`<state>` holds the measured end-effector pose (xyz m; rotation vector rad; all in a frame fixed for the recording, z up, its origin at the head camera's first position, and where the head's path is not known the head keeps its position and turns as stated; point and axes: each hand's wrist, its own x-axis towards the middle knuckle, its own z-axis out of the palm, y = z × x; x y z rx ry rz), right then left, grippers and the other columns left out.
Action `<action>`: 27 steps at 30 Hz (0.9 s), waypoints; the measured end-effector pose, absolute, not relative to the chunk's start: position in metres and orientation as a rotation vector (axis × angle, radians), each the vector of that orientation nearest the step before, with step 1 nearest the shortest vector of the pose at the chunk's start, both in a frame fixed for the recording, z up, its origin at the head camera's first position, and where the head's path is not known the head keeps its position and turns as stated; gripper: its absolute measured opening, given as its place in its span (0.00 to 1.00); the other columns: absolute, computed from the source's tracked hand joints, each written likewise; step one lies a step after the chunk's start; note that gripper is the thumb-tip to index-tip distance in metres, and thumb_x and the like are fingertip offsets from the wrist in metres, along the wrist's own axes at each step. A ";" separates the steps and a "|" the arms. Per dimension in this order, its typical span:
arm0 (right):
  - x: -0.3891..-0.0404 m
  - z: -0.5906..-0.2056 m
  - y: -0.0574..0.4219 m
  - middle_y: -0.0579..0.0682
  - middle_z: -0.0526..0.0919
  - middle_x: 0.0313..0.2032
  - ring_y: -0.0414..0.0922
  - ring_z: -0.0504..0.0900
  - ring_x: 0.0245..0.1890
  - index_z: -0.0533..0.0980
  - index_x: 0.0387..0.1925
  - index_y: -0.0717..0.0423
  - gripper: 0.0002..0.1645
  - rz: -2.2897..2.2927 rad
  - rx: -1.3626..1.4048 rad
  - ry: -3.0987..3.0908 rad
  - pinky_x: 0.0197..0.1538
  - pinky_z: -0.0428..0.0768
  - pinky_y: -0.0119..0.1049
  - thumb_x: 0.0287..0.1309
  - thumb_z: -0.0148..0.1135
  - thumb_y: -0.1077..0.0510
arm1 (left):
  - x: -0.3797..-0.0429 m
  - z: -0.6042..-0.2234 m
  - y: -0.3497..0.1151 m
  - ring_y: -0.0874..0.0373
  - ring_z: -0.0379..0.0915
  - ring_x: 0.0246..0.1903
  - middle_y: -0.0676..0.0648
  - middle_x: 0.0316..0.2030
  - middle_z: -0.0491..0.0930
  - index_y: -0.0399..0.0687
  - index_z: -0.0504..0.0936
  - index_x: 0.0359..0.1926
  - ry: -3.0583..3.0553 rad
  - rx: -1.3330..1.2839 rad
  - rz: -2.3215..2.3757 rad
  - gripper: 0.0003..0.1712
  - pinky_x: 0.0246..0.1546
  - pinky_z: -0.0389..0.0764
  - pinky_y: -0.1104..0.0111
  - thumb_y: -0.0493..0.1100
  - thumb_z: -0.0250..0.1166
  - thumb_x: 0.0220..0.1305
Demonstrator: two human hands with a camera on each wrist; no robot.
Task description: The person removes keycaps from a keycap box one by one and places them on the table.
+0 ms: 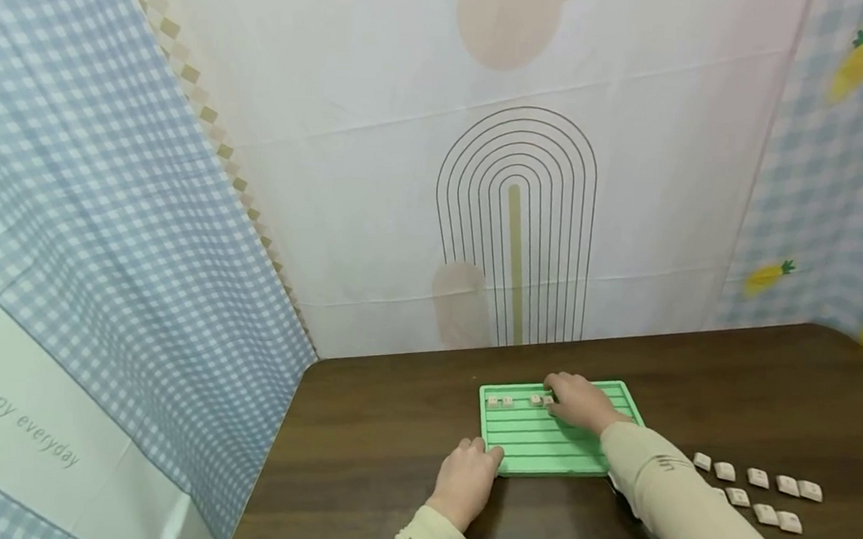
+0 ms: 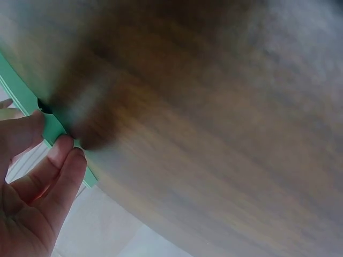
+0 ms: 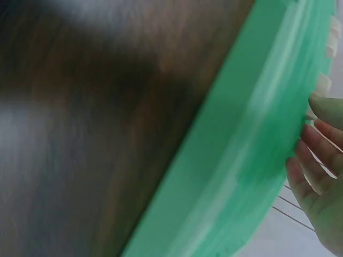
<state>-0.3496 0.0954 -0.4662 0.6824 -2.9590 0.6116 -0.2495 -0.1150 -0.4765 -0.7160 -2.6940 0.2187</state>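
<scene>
A light green ridged tray point(image 1: 549, 462) lies on the table, with several cream keycaps point(image 1: 500, 401) standing in its top row. My left hand point(image 1: 465, 476) grips the tray's near left corner, the thumb and fingertips pinching the rim point(image 2: 54, 128) in the left wrist view. Over the top row, my right hand point(image 1: 583, 404) pinches a keycap point(image 1: 548, 401) between thumb and fingers, right beside another keycap point(image 1: 536, 400). In the right wrist view the thumb point(image 3: 326, 110) partly hides the pinched keycap. My right forearm covers the tray's right edge.
More loose cream keycaps point(image 1: 758, 477) lie in two rough rows on the brown table point(image 1: 375, 433), right of the tray. Part of these rows is hidden behind my right sleeve point(image 1: 686, 496). A patterned cloth point(image 1: 375, 215) hangs behind the table's far edge.
</scene>
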 end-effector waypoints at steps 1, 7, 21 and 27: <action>-0.350 -0.467 0.095 0.61 0.79 0.42 0.58 0.77 0.42 0.74 0.44 0.63 0.16 0.587 0.678 -2.953 0.42 0.79 0.52 0.54 0.59 0.61 | -0.249 -0.477 -0.114 0.57 0.70 0.23 0.48 0.24 0.78 0.52 0.80 0.33 -2.691 -0.714 0.225 0.03 0.19 0.78 0.72 0.41 0.62 0.57; -0.347 -0.471 0.091 0.54 0.79 0.34 0.52 0.77 0.35 0.76 0.37 0.57 0.07 0.447 0.675 -2.892 0.37 0.80 0.47 0.55 0.59 0.61 | -0.248 -0.477 -0.114 0.57 0.70 0.23 0.48 0.25 0.79 0.53 0.80 0.34 -2.662 -0.688 0.268 0.04 0.20 0.79 0.72 0.42 0.61 0.57; -0.339 -0.462 0.103 0.51 0.79 0.33 0.48 0.77 0.34 0.76 0.34 0.55 0.05 0.446 0.701 -2.787 0.32 0.80 0.43 0.56 0.59 0.59 | -0.248 -0.483 -0.113 0.58 0.69 0.21 0.48 0.22 0.78 0.52 0.81 0.30 -2.580 -0.685 0.263 0.03 0.17 0.78 0.73 0.39 0.62 0.55; -0.309 -0.431 0.147 0.50 0.81 0.36 0.47 0.77 0.36 0.77 0.38 0.54 0.09 0.508 0.759 -2.744 0.35 0.79 0.45 0.55 0.60 0.56 | -0.252 -0.484 -0.113 0.58 0.70 0.20 0.48 0.22 0.79 0.52 0.81 0.30 -2.538 -0.689 0.252 0.03 0.17 0.78 0.74 0.43 0.61 0.57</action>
